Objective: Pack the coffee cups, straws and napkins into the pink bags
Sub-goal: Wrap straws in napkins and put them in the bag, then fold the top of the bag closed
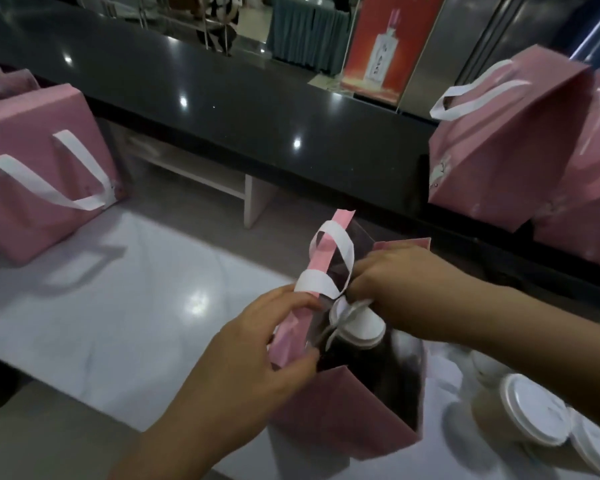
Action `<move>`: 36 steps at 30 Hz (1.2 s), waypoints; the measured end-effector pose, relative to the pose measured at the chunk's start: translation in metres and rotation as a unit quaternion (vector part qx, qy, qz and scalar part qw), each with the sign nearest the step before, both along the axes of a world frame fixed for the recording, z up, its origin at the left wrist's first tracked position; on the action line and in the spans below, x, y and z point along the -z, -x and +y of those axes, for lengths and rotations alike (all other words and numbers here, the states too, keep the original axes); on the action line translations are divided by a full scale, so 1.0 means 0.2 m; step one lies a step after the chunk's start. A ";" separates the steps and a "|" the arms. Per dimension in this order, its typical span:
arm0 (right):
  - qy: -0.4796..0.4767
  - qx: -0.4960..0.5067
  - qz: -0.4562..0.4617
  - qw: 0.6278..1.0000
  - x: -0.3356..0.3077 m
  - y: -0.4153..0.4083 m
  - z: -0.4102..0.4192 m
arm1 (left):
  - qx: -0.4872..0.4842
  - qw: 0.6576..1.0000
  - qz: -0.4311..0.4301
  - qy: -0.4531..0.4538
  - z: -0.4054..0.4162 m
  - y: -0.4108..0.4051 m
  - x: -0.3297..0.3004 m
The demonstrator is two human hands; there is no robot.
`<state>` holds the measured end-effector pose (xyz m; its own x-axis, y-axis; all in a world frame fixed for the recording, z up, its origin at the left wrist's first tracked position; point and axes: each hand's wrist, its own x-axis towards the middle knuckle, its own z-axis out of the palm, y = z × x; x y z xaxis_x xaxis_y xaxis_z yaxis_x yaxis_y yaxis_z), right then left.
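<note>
An open pink bag (343,410) with white handles stands on the white counter in front of me. Inside it a coffee cup with a white lid (361,329) stands upright. My left hand (267,344) pinches the bag's left wall and holds it open. My right hand (395,275) reaches across the bag's mouth, fingers closed on a thin white wrapped straw (340,322) that lies over the cup's lid. Two more lidded coffee cups (530,410) stand to the right of the bag, one cut off by the frame edge.
A pink bag (39,174) lies on the counter at the left. Two other pink bags (499,140) stand at the right against the raised black ledge (257,98). The white counter (118,306) stretches to my left.
</note>
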<state>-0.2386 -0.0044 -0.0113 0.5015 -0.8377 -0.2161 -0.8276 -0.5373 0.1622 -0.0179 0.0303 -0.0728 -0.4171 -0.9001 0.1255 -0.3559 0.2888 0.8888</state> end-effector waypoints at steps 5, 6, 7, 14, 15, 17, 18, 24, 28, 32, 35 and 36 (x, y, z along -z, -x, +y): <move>-0.039 0.003 -0.037 0.999 0.18 -0.08 -0.09 | 0.000 0.999 0.028 -0.020 -0.09 -0.07 0.02; -0.027 0.000 -0.066 0.997 0.21 -0.07 -0.10 | -0.003 0.999 0.036 -0.020 -0.11 -0.08 0.02; -0.015 0.006 -0.094 0.995 0.22 -0.07 -0.11 | -0.006 0.999 0.046 -0.015 -0.13 -0.09 0.02; 0.005 0.142 -0.186 0.972 0.06 0.02 0.00 | -0.022 0.996 0.081 0.013 -0.31 -0.12 0.02; 0.028 0.163 -0.241 0.956 0.04 0.04 0.04 | -0.026 0.995 0.094 0.007 -0.35 -0.11 0.02; 0.103 0.216 -0.355 0.904 0.03 0.11 0.14 | -0.033 0.991 0.124 -0.029 -0.41 -0.09 0.03; 0.153 0.243 -0.401 0.870 0.05 0.14 0.19 | -0.034 0.988 0.141 -0.053 -0.44 -0.08 0.03; 0.184 0.446 -0.628 0.611 0.30 0.25 0.37 | -0.029 0.980 0.160 -0.111 -0.51 -0.03 0.12; 0.033 0.502 -0.743 0.441 0.46 0.27 0.41 | -0.051 0.962 0.249 -0.104 -0.39 -0.06 0.23; -0.049 0.537 -0.735 0.411 0.55 0.25 0.39 | -0.046 0.937 0.295 -0.182 -0.25 -0.12 0.46; -0.064 0.558 -0.718 0.410 0.58 0.24 0.38 | 0.008 0.949 0.235 -0.209 -0.13 -0.16 0.61; -0.063 0.560 -0.716 0.411 0.60 0.25 0.38 | 0.033 0.956 0.208 -0.204 -0.08 -0.17 0.63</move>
